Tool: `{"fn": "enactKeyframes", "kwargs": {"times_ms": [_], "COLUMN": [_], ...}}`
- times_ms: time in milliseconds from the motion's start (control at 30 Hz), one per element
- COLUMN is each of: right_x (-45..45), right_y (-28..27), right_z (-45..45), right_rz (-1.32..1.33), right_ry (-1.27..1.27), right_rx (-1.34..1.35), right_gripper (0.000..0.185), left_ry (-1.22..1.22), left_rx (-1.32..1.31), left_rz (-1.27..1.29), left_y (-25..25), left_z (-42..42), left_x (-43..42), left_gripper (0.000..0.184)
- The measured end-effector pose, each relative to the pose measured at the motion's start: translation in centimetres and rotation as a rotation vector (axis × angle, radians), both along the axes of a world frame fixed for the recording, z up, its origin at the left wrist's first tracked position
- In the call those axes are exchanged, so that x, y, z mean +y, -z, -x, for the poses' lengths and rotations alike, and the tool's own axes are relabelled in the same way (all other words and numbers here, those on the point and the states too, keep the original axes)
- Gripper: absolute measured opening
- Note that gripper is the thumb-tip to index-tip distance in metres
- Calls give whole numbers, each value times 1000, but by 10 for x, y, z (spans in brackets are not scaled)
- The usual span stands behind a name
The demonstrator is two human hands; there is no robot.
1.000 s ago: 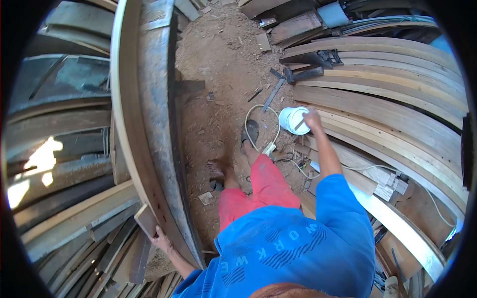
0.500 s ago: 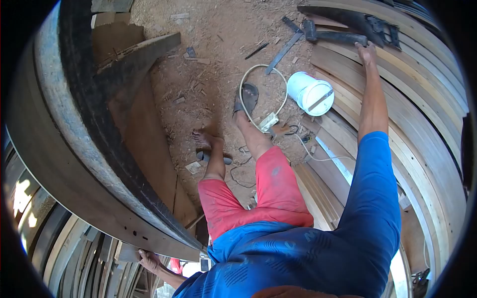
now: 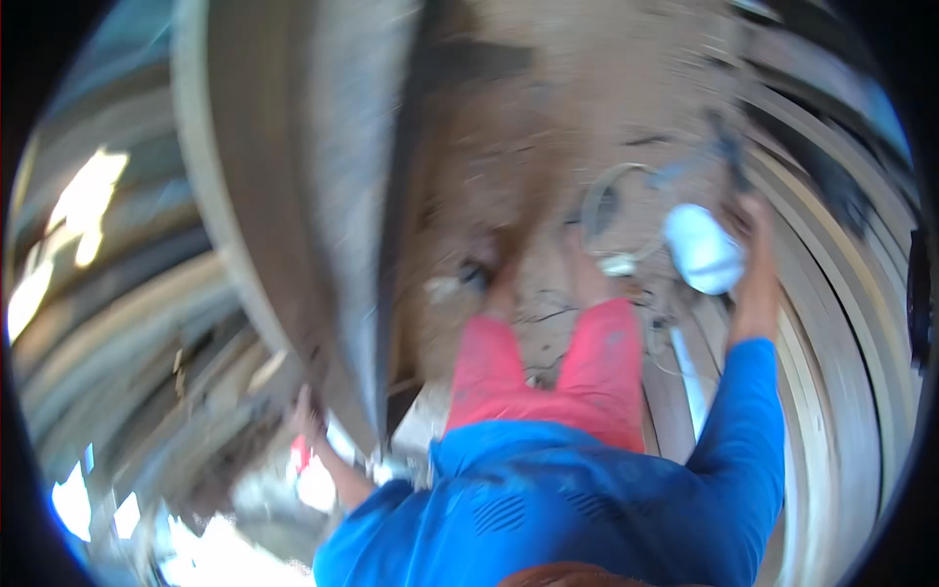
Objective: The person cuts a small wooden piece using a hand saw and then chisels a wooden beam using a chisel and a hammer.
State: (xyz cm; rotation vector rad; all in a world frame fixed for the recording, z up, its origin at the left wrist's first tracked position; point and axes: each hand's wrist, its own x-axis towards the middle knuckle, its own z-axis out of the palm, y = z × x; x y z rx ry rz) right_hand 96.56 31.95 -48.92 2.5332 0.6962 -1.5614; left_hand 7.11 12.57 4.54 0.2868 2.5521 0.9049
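In my right hand, on the right side, is the handle of a hammer. Its dark head points away from me and is smeared by motion. A white bucket lies on its side close to that hand. My left hand is at the lower edge of a long curved plank. Blur hides how its fingers are set. Beside its fingertips shows a small pale wood piece; I cannot tell whether the hand grips it.
Long planks are stacked along the right. A cable loop with a white power strip lies on the dirt floor by my feet. A dark saw rests on the planks at upper right. More timber lies at left.
The view has swung, so the curved plank and floor appear farther right. My right hand with the hammer appears lower and nearer the bucket. My left hand appears higher in view.
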Motion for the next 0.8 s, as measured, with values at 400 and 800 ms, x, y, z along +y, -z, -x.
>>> {"fn": "enactKeyframes", "kwargs": {"times_ms": [400,800], "right_x": [-3,-33], "right_y": [-217,-574], "right_z": [201,455], "right_rz": [-155,-818], "right_ry": [958,228], "right_rx": [645,1095], "right_gripper": [23,46], "left_ry": [222,452], "left_rx": [-151,18], "left_rz": [-244,-268], "left_y": [12,10], "left_z": [-8,-20], "left_x": [6,19], "left_gripper": [51,29]}}
